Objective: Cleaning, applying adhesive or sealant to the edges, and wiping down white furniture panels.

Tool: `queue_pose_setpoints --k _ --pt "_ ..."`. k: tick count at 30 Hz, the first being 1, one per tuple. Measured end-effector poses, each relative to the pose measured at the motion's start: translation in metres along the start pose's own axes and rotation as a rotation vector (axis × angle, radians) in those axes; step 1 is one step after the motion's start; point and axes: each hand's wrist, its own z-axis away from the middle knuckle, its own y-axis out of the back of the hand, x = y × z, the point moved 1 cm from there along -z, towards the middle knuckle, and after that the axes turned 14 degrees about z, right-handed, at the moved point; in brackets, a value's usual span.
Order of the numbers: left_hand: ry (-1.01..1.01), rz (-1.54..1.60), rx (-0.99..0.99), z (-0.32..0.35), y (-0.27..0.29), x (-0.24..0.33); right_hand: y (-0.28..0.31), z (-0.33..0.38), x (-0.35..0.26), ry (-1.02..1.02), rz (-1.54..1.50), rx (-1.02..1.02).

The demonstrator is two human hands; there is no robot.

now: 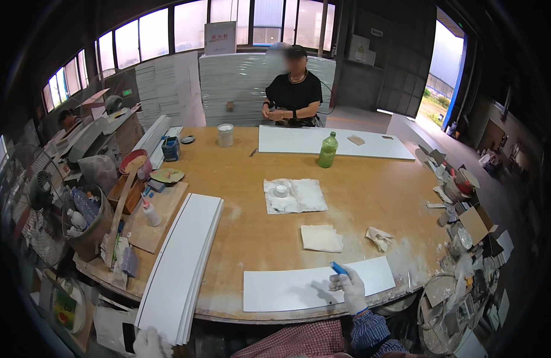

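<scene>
White panels (178, 262) lie stacked on the left of the table (400, 179), overhanging its near edge; one single board (281, 292) lies along that edge. Off the table's near left, the gloved left hand (151, 345) is at the stack, finger state unclear; above the table's near side, the gloved right hand (352, 290) grips a small blue object (338, 268).

We look from the left of two wide cameras worn side by side on the head, above the near side of the table (239, 173). We face down and forward across it, with the windows (153, 36) far off and the doorway (442, 74) far right. Our left hand (150, 344) and right hand (350, 290) are near.
</scene>
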Motion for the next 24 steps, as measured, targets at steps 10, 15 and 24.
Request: queue_pose_setpoints --k 10,15,24 --pt "-0.263 0.214 -0.078 -0.019 -0.248 0.083 0.033 -0.040 0.061 0.102 0.507 0.385" --pt "-0.395 0.028 -0.105 -0.018 -0.271 0.078 0.031 -0.035 0.052 0.080 0.406 0.352" --pt "-0.389 0.104 -0.060 -0.029 -0.256 0.096 0.020 -0.033 0.036 0.161 0.527 0.309"
